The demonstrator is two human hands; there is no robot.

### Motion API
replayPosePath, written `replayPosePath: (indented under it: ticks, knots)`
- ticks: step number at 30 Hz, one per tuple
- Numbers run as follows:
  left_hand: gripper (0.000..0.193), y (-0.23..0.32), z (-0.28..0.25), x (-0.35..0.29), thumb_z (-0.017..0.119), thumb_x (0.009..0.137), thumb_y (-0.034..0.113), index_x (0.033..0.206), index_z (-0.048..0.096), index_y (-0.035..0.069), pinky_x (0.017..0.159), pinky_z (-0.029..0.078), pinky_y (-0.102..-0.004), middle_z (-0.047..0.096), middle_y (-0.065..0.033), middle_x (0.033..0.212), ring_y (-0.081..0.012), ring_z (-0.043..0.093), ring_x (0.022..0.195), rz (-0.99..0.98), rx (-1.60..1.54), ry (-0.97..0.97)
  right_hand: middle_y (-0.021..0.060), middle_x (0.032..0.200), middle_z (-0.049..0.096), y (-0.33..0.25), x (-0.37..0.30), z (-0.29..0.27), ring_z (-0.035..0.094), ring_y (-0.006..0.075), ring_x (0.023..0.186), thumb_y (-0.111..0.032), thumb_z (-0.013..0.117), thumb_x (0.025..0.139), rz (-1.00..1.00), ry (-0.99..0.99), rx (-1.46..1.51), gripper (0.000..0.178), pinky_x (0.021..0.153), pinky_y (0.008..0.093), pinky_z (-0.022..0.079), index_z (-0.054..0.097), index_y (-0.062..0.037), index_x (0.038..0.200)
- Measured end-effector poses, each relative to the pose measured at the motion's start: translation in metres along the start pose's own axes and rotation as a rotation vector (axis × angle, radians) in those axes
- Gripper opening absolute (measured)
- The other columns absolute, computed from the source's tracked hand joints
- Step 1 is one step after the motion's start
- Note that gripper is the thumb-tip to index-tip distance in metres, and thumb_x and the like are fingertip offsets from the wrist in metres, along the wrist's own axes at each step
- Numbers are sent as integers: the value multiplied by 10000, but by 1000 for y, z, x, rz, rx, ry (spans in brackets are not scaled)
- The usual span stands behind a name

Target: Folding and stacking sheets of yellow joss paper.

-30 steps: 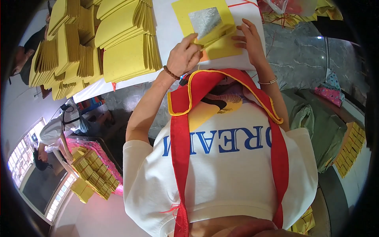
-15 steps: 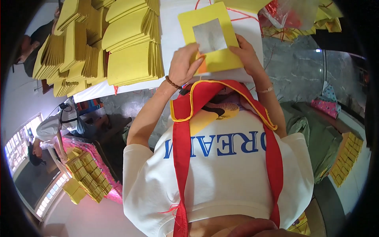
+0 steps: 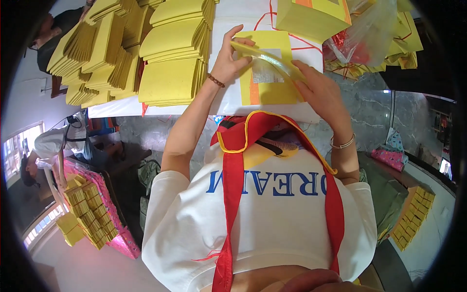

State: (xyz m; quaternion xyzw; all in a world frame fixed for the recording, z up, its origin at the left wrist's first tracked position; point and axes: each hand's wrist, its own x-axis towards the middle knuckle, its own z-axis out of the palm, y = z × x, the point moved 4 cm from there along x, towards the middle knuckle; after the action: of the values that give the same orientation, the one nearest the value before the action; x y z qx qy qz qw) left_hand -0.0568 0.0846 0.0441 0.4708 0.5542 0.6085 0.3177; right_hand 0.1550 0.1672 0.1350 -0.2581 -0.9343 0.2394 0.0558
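Note:
My left hand (image 3: 229, 62) grips the far left end of a bent yellow paper sheet (image 3: 248, 50), thumb beneath and fingers stretched along its edge. At its other end, my right hand (image 3: 321, 92) pinches the same paper. It arches up between the hands, its silver patch catching the light. Under it lies another yellow sheet (image 3: 266, 97) with a silver square and an orange strip on its left side. Whether the bent piece is one sheet or several, I cannot tell.
Folded yellow paper bundles (image 3: 170, 82) fill the table's left side. A thick yellow paper stack (image 3: 311, 22) stands beyond my hands, beside red string (image 3: 262, 22) and a clear plastic bag (image 3: 367, 41). At the left, another person (image 3: 53, 141) is beside more yellow bundles (image 3: 90, 211).
The flat sheet between my hands has given way to an arched one raised over a sheet on the table. My left hand moved farther out; my right hand moved right and nearer.

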Motion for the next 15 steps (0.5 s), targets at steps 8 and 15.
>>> replayPosePath:
  ticks: [8, 15]
  knots:
    - [752, 6, 5, -3, 560, 670, -39, 1341, 244, 80, 1000, 331, -341, 512, -127, 1118, -241, 473, 1099, 59, 39, 72, 152, 1043, 612, -6, 26, -3, 607, 321, 889, -319, 580, 814, -51, -118, -47, 509, 752, 393, 473, 443, -151, 1274]
    - [732, 10, 2, -5, 542, 664, -31, 1337, 271, 67, 1011, 315, -342, 489, -144, 1157, -250, 456, 1134, 58, 45, 89, 154, 955, 627, -19, 35, -2, 597, 344, 862, -311, 541, 834, -52, -228, -23, 439, 709, 440, 463, 446, -119, 1217]
